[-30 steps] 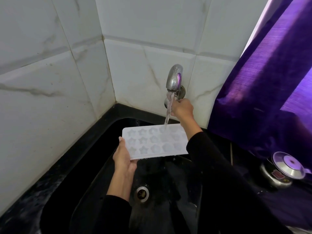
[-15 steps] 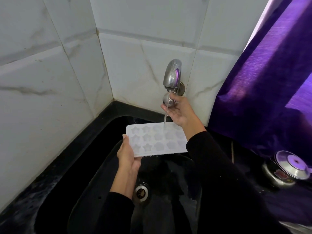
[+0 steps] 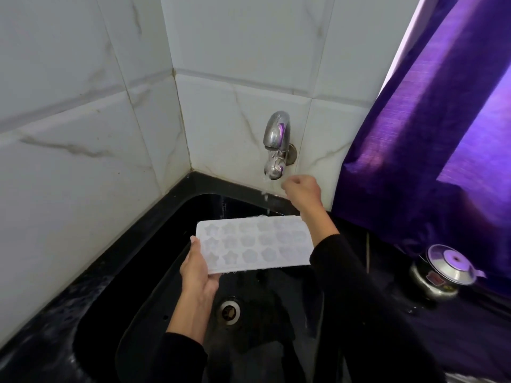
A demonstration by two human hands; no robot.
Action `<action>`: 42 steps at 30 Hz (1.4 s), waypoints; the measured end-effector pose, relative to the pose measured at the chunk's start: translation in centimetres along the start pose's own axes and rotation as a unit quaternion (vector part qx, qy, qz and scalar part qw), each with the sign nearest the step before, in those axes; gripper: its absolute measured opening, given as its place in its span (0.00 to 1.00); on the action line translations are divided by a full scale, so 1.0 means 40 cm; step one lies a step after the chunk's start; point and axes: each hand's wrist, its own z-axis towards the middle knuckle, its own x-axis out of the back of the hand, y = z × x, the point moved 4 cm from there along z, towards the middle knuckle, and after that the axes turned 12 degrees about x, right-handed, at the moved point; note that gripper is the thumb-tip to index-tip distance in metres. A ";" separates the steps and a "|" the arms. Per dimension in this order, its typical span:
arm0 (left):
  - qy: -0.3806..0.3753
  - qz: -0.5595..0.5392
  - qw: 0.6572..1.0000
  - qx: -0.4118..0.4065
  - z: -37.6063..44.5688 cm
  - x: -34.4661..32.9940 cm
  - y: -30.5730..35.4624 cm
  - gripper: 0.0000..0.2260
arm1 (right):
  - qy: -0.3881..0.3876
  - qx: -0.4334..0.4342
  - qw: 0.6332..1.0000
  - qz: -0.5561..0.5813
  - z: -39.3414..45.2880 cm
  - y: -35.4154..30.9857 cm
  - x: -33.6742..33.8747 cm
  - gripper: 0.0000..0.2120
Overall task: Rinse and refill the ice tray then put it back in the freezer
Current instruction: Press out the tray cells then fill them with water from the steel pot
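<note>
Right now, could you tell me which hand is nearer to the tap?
Right. The right hand hovers just below and beside the tap, apart from it. The left hand is lower, holding the ice tray over the sink.

The ice tray is held over the sink, above its drain and below the tap on the back wall, the left hand at its left end, the right hand just beside the tap, a pot on the worktop at the right edge.
</note>
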 end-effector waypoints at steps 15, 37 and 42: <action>0.012 0.004 1.000 -0.011 -0.155 0.177 -0.101 0.20 | -0.097 0.090 0.932 -0.338 -0.360 0.137 0.133 0.24; 0.037 0.010 0.999 -0.030 -0.235 0.226 -0.158 0.15 | -0.156 0.125 0.857 -0.474 -0.445 0.164 0.116 0.23; 0.041 0.008 0.998 -0.038 -0.239 0.225 -0.155 0.15 | -0.157 0.127 0.855 -0.478 -0.457 0.158 0.107 0.19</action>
